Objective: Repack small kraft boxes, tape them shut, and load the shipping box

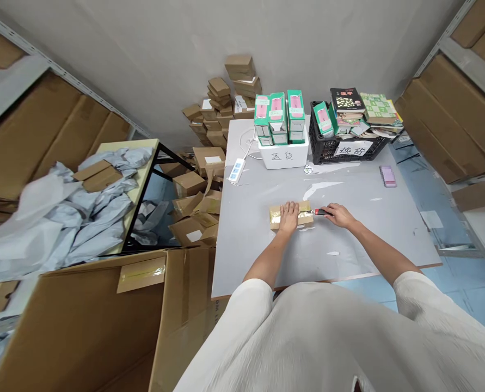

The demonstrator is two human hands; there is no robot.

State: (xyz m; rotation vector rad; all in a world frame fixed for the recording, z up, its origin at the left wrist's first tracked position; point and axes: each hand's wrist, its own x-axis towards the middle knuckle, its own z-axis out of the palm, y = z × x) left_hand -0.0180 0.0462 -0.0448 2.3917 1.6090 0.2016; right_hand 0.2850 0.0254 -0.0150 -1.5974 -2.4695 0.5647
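A small cardboard box (275, 215) with shiny clear tape lies on the grey tabletop (246, 250) in front of me. Flat across its top, fingers stretched out, my left hand (289, 216) presses on it. My right hand (338, 215) is wrapped round the red and black handle of a utility knife (320, 212). The knife points left, and its blade end lies at the box's right part, along the tape. How deep the blade sits cannot be made out.
Behind the box stand a white bin (283, 157) of green-and-pink boxes and a black crate (327, 152) of books. A power strip (236, 171) lies at the left. Cardboard boxes (193, 209) pile beside the table; a large open carton (103, 316) stands front left.
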